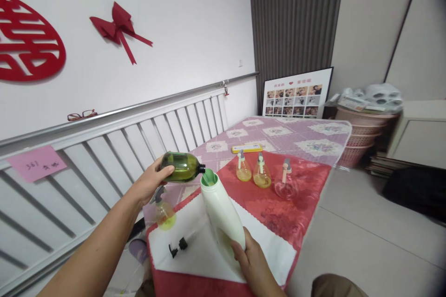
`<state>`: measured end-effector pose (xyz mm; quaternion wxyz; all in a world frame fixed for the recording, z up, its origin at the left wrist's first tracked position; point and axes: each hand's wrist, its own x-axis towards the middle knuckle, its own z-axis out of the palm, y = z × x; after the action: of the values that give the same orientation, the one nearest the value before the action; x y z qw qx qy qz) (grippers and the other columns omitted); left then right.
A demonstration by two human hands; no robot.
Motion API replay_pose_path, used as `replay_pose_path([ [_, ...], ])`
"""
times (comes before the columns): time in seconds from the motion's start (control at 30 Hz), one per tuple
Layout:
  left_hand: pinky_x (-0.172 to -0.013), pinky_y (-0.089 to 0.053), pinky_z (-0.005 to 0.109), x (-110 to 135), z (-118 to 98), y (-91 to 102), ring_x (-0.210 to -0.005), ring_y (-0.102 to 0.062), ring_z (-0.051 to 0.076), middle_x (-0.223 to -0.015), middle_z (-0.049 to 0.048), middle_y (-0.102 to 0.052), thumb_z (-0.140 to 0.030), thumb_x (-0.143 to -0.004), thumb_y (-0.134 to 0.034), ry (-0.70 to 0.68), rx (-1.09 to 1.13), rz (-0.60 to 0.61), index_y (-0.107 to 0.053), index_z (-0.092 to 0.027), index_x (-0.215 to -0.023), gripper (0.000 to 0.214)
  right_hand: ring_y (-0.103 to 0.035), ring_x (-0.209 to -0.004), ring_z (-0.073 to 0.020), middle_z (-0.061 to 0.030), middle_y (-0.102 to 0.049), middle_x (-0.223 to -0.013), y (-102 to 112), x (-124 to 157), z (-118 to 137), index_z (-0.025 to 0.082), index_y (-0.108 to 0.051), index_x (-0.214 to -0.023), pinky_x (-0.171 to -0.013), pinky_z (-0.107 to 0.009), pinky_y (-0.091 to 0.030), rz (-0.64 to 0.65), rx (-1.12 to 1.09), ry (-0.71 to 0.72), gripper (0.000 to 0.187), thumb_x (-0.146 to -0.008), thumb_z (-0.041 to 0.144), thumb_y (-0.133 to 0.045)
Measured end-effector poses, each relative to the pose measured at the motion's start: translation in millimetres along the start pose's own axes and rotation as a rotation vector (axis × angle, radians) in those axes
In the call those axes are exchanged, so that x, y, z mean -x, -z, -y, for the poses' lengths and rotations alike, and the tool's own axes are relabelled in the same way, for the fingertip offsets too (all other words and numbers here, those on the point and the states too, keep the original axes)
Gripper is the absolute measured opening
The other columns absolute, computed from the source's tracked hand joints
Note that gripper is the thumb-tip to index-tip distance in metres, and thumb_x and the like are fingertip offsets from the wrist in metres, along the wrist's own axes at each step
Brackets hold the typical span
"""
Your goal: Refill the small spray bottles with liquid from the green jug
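In my left hand is a green see-through bottle, tipped on its side with its black neck at the mouth of a white bottle. The white bottle leans, its green pouring spout facing up, and my right hand grips it near the base. Whether liquid is flowing between them I cannot tell. A black pump head lies on the white cloth below. Left of the cloth's middle, by my left forearm, stands a clear spray bottle with some yellow liquid.
Three clear spray bottles, including a middle one, stand on the red cloth. Behind them lies a yellow box. A white radiator runs along the left wall; pink baskets stand beyond the table's right end.
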<state>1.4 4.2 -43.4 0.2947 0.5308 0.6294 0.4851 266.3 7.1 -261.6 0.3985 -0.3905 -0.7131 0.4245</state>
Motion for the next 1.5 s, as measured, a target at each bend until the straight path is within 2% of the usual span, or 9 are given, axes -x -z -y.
replay_pose_path([
  [0.47, -0.067, -0.042, 0.027, 0.0, -0.6, 1.6, -0.09, -0.058, 0.019, -0.108, 0.0024, -0.063, -0.049, -0.074, -0.064, 0.03, 0.007, 0.022, -0.046, -0.033, -0.13, 0.061, -0.06, -0.057, -0.0214, -0.0047, -0.067, -0.072, 0.3, -1.4, 0.7, 0.012, -0.053, -0.119, -0.06, -0.031, -0.047, -0.005, 0.005, 0.001, 0.058, -0.089, 0.058, -0.036],
  [0.73, -0.068, -0.043, 0.028, -0.8, -0.8, 1.9, -0.092, -0.059, 0.021, -0.113, 0.0037, -0.063, -0.049, -0.073, -0.064, 0.029, 0.01, 0.021, -0.044, -0.033, -0.133, 0.065, -0.062, -0.057, -0.0214, -0.0033, -0.068, -0.069, 0.4, -0.8, 1.2, 0.016, -0.058, -0.109, -0.057, -0.03, -0.049, -0.055, -0.011, 0.029, 0.047, -0.088, 0.054, -0.041],
  [1.0, -0.067, -0.043, 0.028, -0.9, 0.4, 2.3, -0.089, -0.06, 0.02, -0.108, 0.0027, -0.065, -0.05, -0.072, -0.066, 0.032, 0.019, 0.024, -0.049, -0.032, -0.128, 0.062, -0.064, -0.059, -0.0214, -0.0028, -0.068, -0.069, 0.4, -1.1, 1.6, 0.017, -0.058, -0.107, -0.056, -0.029, -0.05, -0.046, -0.016, 0.026, 0.047, -0.088, 0.056, -0.04],
  [1.2, -0.066, -0.042, 0.027, -2.2, 1.6, 3.0, -0.088, -0.058, 0.019, -0.108, 0.003, -0.064, -0.048, -0.072, -0.066, 0.032, 0.012, 0.019, -0.049, -0.032, -0.128, 0.06, -0.062, -0.058, -0.0205, -0.004, -0.068, -0.073, -0.3, -1.3, 0.1, 0.015, -0.056, -0.113, -0.057, -0.03, -0.05, -0.033, -0.001, 0.033, 0.052, -0.089, 0.056, -0.037],
  [1.5, -0.065, -0.041, 0.026, -1.1, -0.3, 2.3, -0.086, -0.058, 0.018, -0.107, 0.003, -0.064, -0.047, -0.074, -0.064, 0.019, -0.008, 0.018, -0.049, -0.031, -0.128, 0.058, -0.061, -0.052, -0.0209, -0.0013, -0.066, -0.06, 0.6, -0.3, 1.2, 0.016, -0.06, -0.106, -0.055, -0.03, -0.049, -0.087, -0.013, 0.048, 0.045, -0.088, 0.053, -0.043],
])
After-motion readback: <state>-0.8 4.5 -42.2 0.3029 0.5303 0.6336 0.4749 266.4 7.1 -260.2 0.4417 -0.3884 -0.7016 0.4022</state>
